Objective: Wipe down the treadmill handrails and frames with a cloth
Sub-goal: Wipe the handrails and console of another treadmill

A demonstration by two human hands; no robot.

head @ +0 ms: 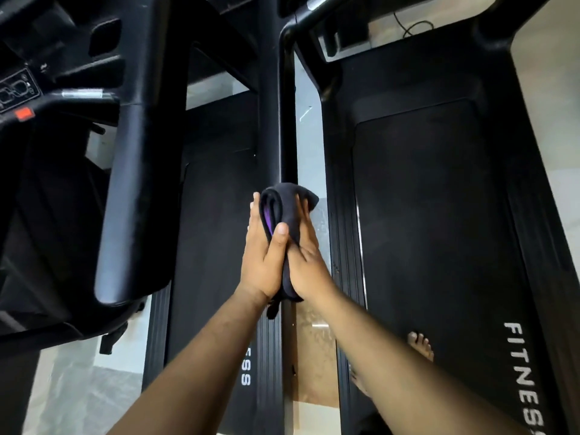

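Dark folded cloth point(290, 211) between both hands point(266, 255) point(309, 262) on smooth black handrail point(277, 120)

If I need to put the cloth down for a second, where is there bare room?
The right treadmill's black belt is bare ahead of the bare foot. The pale floor strip between the two decks is narrow. It is crowded at left, around the thick black handrail and console. Both hands clasp the dark folded cloth.
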